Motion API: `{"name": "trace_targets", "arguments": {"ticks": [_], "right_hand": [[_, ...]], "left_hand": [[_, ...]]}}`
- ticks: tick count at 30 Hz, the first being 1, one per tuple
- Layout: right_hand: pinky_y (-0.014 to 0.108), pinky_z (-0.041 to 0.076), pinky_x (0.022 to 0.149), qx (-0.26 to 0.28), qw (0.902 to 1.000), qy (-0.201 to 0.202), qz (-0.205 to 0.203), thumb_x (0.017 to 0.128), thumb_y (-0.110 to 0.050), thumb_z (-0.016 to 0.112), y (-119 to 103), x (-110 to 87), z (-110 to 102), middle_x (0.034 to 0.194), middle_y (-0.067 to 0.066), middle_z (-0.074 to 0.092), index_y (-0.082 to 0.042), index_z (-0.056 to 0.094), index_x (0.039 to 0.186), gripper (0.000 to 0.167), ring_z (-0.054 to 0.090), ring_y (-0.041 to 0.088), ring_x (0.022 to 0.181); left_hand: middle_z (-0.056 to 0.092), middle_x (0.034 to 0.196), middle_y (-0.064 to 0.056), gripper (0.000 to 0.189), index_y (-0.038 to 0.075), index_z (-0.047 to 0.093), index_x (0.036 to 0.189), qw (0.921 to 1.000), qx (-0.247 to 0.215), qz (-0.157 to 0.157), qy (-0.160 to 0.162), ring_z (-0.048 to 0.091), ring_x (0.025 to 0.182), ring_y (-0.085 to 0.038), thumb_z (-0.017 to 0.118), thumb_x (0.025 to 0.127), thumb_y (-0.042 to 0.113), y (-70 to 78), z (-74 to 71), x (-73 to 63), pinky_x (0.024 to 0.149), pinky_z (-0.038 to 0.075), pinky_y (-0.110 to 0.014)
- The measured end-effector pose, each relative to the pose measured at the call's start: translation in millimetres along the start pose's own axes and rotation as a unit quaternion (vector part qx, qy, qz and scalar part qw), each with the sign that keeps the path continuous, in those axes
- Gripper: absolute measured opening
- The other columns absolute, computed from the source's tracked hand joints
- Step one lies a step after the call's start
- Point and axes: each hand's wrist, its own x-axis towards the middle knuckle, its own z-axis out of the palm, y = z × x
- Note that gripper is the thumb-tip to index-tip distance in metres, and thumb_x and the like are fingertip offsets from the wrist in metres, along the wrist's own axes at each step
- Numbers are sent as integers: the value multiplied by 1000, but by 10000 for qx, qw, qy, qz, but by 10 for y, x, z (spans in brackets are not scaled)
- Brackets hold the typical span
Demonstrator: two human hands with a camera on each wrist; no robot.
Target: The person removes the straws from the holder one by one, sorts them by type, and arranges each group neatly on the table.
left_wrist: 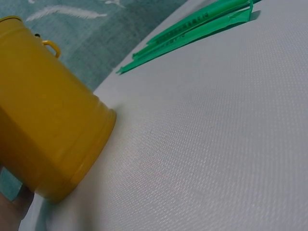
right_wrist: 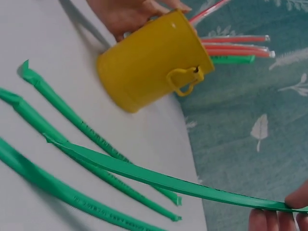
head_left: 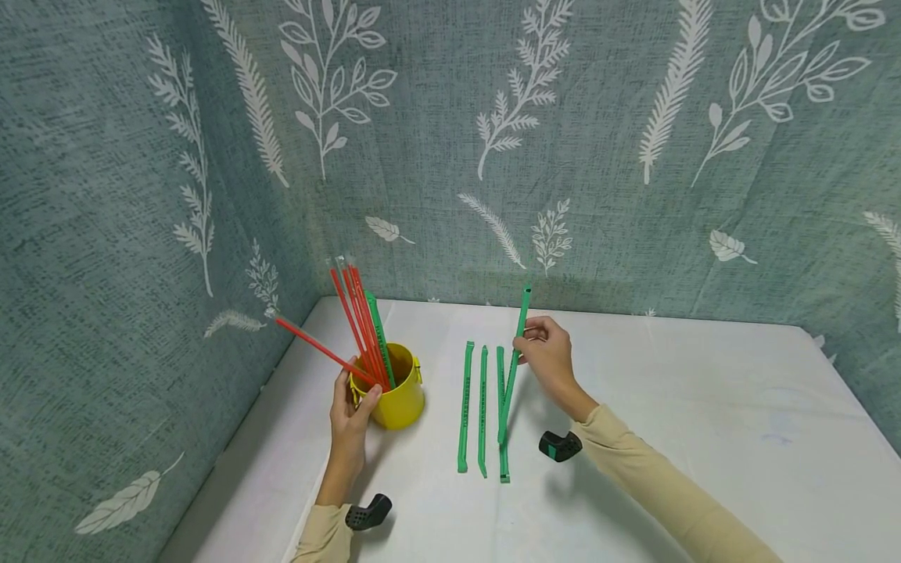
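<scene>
My left hand [head_left: 352,413] grips the side of a yellow metal bucket [head_left: 399,407], thumb near its rim. In the bucket stand several red straws [head_left: 360,320] in clear wrappers, one leaning far left, and a green-wrapped straw [head_left: 378,332]. Between thumb and fingers, my right hand [head_left: 549,353] pinches another green-wrapped straw [head_left: 518,344] near its upper end, its lower end slanting down over the rightmost of three green-wrapped straws [head_left: 465,407] on the table. In the right wrist view, the pinched straw [right_wrist: 183,188] crosses above those lying ones.
A white cloth covers the table [head_left: 676,391]. Grey-green leaf-patterned fabric [head_left: 436,156] hangs behind and at the left. A black device is at each wrist, the left device [head_left: 369,512] and the right device [head_left: 560,446].
</scene>
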Motion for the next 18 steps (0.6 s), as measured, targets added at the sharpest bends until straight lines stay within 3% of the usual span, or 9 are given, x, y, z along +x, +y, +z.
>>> {"name": "trace_targets", "arguments": {"ticks": [5, 10, 18], "right_hand": [[38, 57, 60, -224, 9992, -113, 300, 80, 0, 61, 60, -5, -40, 87, 12, 57, 1, 58, 106, 27, 61, 27, 68], [50, 55, 67, -379, 9972, -294, 573, 80, -3, 61, 115, -20, -80, 90, 13, 56, 0, 58, 109, 28, 61, 24, 63], [48, 55, 65, -554, 9946, -461, 740, 81, -4, 61, 241, -15, -107, 89, 13, 58, 0, 58, 107, 27, 62, 23, 63]], "left_hand": [[35, 145, 7, 63, 23, 33, 146, 10000, 11, -19, -8, 26, 137, -13, 60, 90, 14, -5, 2, 4, 112, 23, -42], [35, 145, 7, 64, 16, 30, 147, 10000, 8, -1, -28, 25, 137, -13, 59, 90, 14, -18, 0, 12, 113, 22, -43], [34, 146, 6, 62, 26, 33, 145, 10000, 47, -53, -5, 22, 139, -14, 59, 90, 15, -13, -6, 7, 113, 20, -44]]}}
